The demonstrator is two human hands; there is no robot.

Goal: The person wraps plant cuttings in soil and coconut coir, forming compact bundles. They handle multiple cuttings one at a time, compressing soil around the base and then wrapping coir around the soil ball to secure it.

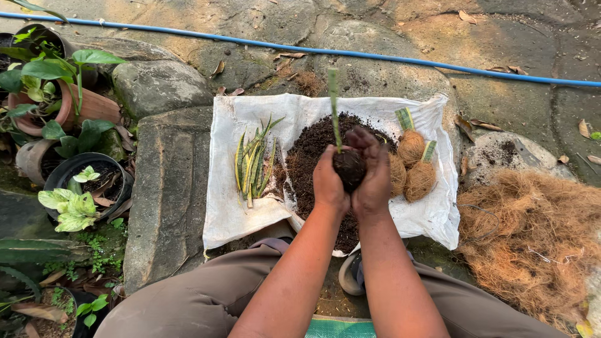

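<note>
Soil ball (349, 168) in both hands' (352, 178) closed grip; three fibre-wrapped balls (411, 164) beside

No labels, signs or screens in view, the only package-like thing a white sack (228, 213), possibly an opened bag, spread flat on the stone ground, rumpled edges, no print discernible from above

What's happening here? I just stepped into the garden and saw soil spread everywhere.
A person cups a ball of dark soil between the left hand and the right hand, with a green leaf cutting standing up out of it. Below lies a white cloth holding a soil heap, loose striped cuttings and fibre-wrapped balls. Coconut fibre is piled at the right.
</note>
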